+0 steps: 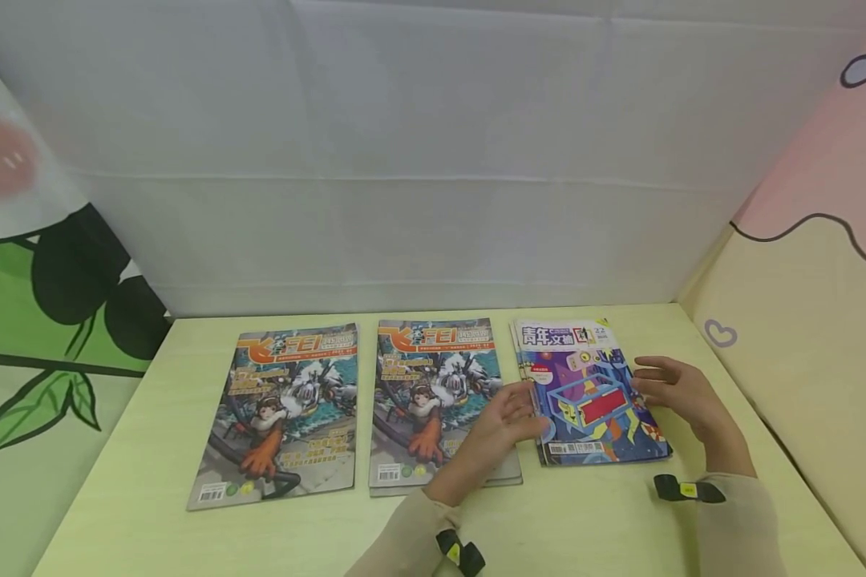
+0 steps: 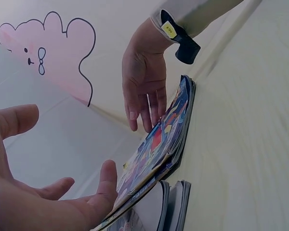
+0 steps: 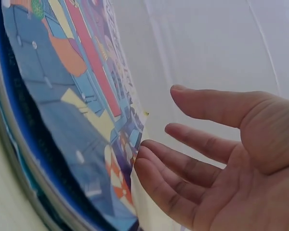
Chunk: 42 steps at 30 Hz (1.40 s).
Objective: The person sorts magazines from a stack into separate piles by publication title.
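So the thing between the hands is a small stack of magazines [image 1: 595, 393], blue-purple cover on top, lying flat on the worktop [image 1: 563, 513] towards its right edge and closer to the back right corner than the front one. The left hand [image 1: 501, 421] is at the stack's left side, the right hand [image 1: 681, 393] at its right, both open with fingers loosely spread, neither gripping anything. From the right wrist view the right fingertips look to be right at the cover's edge; can't tell if the left ones actually touch.

Handling-wise I'd guess it's fairly light, bendy rather than stiff, and the covers probably slip over each other. The layers on the left side don't line up, and the right wrist view shows a dark gap under the top one's edge, so pinching just that one would likely crease or drag it off. I'd go for both long sides about halfway along, fingers under the bottom copy, thumbs on top. Mind the orange-titled pile [image 1: 429, 393] just beside it on the left, the left wrist covers part of it in the head view
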Available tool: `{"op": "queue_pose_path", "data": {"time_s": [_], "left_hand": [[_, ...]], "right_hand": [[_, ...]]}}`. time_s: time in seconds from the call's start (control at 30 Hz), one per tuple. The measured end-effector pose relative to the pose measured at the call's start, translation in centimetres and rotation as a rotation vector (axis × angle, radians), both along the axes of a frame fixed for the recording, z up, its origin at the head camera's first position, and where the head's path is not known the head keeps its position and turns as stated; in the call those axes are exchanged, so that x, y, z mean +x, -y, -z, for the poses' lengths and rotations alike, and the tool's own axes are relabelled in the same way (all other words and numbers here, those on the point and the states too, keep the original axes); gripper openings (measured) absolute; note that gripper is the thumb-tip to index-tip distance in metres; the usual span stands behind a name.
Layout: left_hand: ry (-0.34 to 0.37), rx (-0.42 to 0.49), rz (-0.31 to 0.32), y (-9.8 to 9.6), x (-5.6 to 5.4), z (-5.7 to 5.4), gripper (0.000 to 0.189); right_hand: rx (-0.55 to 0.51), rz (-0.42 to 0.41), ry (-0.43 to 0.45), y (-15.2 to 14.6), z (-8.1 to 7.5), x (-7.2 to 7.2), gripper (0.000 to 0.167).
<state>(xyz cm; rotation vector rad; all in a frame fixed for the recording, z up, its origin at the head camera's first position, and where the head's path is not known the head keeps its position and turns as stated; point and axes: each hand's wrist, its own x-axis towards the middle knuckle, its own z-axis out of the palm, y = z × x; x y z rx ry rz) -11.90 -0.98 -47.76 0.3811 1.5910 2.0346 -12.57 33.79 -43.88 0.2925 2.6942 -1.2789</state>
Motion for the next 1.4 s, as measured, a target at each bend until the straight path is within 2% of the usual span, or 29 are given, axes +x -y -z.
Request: {"op": "queue_pose_path", "data": {"time_s": [0.23,0.37,0.57,0.73,1.0,1.23,1.4], "left_hand": [[-0.074,-0.022,-0.026,1.4,-0.2,-0.1,0.064],[-0.135,-0.029,-0.056,3.2,-0.7,-0.1,0.064],[-0.198,-0.090,-0.080,6.9,-1.2,-0.2,0.065],[-0.195,-0.139,-0.149,10.5,-1.5,-0.1,0.066],[-0.248,-0.193,-0.259,15.5,-2.2,0.0,0.066],[-0.231,-0.223,-0.299,17.6,-2.8,0.1,0.068],[-0.225,-0.221,-0.300,18.4,-3.1,0.0,0.068]], "right_hand": [[0.076,-0.049,-0.106,1.4,-0.9,-0.1,0.061],[0.074,-0.064,-0.152,2.2,-1.3,-0.2,0.059],[0.063,-0.106,-0.220,4.7,-1.9,-0.3,0.054],[0.064,-0.138,-0.250,7.5,-2.7,-0.1,0.053],[0.059,-0.174,-0.328,10.6,-3.6,0.2,0.047],[0.033,-0.172,-0.396,12.5,-3.1,0.2,0.046],[-0.031,-0.182,-0.395,13.8,-2.3,0.0,0.046]]}}
